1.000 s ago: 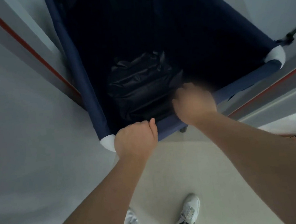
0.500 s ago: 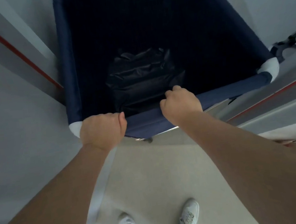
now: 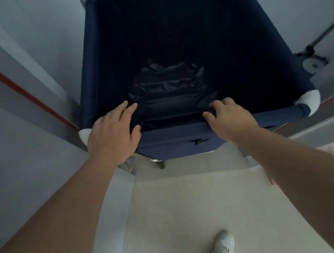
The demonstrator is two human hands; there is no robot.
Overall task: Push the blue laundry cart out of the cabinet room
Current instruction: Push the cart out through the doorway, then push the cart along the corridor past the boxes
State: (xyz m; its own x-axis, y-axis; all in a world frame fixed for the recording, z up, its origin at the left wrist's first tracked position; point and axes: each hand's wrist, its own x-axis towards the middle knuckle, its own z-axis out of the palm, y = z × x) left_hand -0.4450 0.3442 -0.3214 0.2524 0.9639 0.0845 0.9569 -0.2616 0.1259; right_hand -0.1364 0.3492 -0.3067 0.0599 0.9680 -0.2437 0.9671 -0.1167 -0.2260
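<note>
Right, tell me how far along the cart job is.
Done: the blue laundry cart stands in the narrow gap between the light walls. In hand: the left hand and right hand rest open on its near rim, not gripping. Left: pushing it on; its far end is out of view.

No legible text, label, brand, number or sign appears on any surface in view. The blue laundry cart [image 3: 176, 144] fabric carries no readable marking, and the white shoes [image 3: 223, 248] show no readable logo.
</note>
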